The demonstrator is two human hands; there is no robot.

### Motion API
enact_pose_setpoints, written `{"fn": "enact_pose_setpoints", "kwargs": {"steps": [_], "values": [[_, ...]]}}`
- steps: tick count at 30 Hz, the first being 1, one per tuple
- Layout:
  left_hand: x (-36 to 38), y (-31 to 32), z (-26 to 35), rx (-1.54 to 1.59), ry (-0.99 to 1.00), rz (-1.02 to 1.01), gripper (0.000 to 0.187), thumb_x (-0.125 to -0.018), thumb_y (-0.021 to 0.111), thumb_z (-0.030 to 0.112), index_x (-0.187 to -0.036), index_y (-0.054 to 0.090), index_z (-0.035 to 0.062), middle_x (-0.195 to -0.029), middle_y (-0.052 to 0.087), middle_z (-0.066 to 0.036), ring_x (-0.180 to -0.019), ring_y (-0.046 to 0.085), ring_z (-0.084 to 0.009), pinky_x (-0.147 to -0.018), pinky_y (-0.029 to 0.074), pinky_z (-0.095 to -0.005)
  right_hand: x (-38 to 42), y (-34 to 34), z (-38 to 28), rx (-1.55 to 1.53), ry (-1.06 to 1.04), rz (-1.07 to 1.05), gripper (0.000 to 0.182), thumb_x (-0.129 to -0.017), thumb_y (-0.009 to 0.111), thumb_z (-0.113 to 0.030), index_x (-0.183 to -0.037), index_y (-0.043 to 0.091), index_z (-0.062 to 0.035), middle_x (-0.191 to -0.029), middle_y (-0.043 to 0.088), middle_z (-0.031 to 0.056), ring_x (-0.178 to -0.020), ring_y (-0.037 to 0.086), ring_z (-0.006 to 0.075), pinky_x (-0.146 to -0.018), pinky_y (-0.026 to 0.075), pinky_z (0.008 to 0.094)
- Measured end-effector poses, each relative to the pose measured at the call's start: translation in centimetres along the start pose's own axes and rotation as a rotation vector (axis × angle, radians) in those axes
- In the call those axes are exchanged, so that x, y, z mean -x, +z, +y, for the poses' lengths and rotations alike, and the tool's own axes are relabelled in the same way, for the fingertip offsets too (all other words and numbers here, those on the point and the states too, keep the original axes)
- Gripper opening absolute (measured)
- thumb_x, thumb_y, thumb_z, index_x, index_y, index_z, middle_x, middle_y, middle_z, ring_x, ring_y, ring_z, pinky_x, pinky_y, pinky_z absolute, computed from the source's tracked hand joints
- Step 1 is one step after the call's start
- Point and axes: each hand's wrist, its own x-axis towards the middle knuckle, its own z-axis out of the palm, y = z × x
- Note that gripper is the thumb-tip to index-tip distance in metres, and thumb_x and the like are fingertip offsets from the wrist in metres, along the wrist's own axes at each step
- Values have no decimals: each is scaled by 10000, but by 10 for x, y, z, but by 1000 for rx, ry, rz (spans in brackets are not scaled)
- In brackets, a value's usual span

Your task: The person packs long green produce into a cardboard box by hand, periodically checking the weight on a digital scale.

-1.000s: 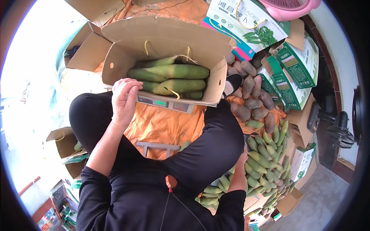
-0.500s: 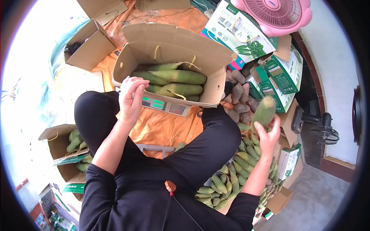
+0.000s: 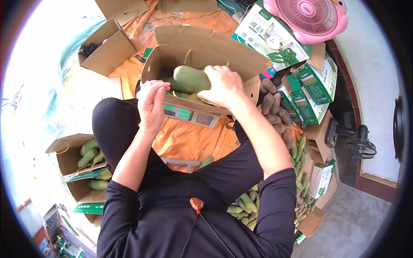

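Nearest me, between the seated person's black-clad knees, lies the orange sheet [image 3: 189,139], and at the person's right the loose heap of green radishes [image 3: 297,172] — too many to count, perhaps two dozen showing. A moment ago the right hand [image 3: 224,86] was out over that heap lifting one radish clear; now it has swung across and is lowering that green radish [image 3: 190,78] into the open cardboard box [image 3: 206,43], fingers closed around its end. So one more is going in on top of the load — a running weigh-up, I'd judge, since the box sits on a scale [image 3: 189,115] with two lit green readouts. The left hand [image 3: 151,103] has barely shifted; it rests curled on the box's near edge, steadying it, gripping nothing else that I can see. Under the new radish at least two others show. Beyond, roughly eight purple-brown tubers [image 3: 275,109], several printed green cartons [image 3: 316,92], one pink fan [image 3: 306,17].
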Motion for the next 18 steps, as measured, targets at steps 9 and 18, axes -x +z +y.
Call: {"fn": "enact_pose_setpoints", "kwargs": {"steps": [9,18], "values": [[1,-4,1,17,-69,3,91,-899,566,-6,-901,656,5,-817,646,-73,-814,583,-211,-764,452,-308,-15,32,-2,-179,-8,177,511,-757,748,-413,-1150,589,-130,-1043,666,104,-998,629,305,-848,501,435],[4,0,-2,12,-36,-26,85,-908,573,19,-904,657,14,-836,649,-66,-828,587,-209,-774,453,-307,77,-29,73,-699,322,264,364,-859,715,-188,-1166,613,-21,-942,671,57,-794,593,102,-760,500,263]]}}
